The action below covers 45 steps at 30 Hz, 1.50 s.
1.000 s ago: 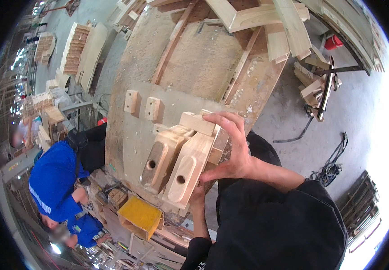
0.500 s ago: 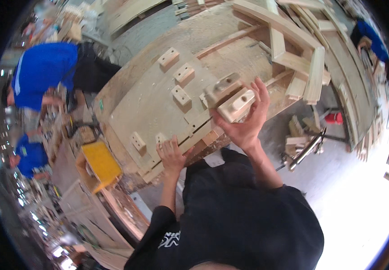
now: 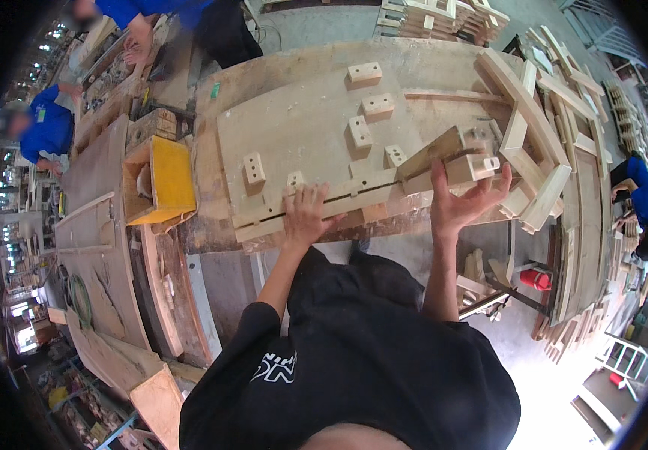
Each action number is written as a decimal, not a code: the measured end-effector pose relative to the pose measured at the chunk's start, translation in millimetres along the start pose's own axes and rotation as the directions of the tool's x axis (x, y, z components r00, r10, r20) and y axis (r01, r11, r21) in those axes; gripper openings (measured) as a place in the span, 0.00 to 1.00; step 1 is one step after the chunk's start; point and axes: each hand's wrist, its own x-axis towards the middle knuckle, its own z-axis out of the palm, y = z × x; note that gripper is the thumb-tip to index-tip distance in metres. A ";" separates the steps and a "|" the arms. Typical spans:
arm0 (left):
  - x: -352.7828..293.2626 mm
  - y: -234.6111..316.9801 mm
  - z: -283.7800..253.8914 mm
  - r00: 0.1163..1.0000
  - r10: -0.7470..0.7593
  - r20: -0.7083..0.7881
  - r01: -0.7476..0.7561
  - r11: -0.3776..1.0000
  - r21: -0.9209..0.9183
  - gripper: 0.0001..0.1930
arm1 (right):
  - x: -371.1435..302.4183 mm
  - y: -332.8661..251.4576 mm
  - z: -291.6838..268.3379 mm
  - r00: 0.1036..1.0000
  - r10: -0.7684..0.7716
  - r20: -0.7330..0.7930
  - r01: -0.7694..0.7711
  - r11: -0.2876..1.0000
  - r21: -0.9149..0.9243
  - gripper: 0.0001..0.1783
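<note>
We note the left hand point(image 3: 306, 215) lying open on the slotted wooden strip point(image 3: 365, 200), the right hand point(image 3: 472, 180) spread wide at the wooden block point(image 3: 465, 169) by the strip's right end, contact unclear.

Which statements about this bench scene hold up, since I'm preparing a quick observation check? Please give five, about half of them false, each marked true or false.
1. The person's left hand lies over a long, pale wooden strip with a dark slot. True.
2. The right hand is to the left of the left hand. False: the right hand is to its right, at a thick, pale wooden bar with a rounded peg.
3. An open, yellow-sided wooden box stands left of the small, pale rectangular wooden blocks. True.
4. The small blocks have no holes. False: several show dark holes.
5. A red, rounded object is on the picture's right side. True.
</note>
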 end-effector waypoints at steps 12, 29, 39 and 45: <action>-125.3 -76.6 -4.6 0.550 -0.829 -0.096 0.561 0.453 -0.693 0.43 | -56.4 34.9 26.9 0.991 0.130 0.032 -0.128 0.991 -0.040 0.67; -90.6 -46.9 -44.3 0.905 -0.373 -0.204 0.256 0.861 -0.439 0.38 | -50.6 34.3 11.0 0.974 0.223 0.044 -0.209 0.954 -0.214 0.63; -17.5 15.5 -38.3 0.991 0.006 0.136 0.042 0.939 -0.343 0.34 | -72.4 52.7 -122.2 0.429 0.373 0.823 -0.603 -0.560 0.568 0.57; -31.3 18.3 -27.3 0.980 0.092 0.176 -0.065 0.986 -0.156 0.36 | -110.7 62.1 -162.4 0.217 0.147 0.965 -0.766 -0.587 0.261 0.58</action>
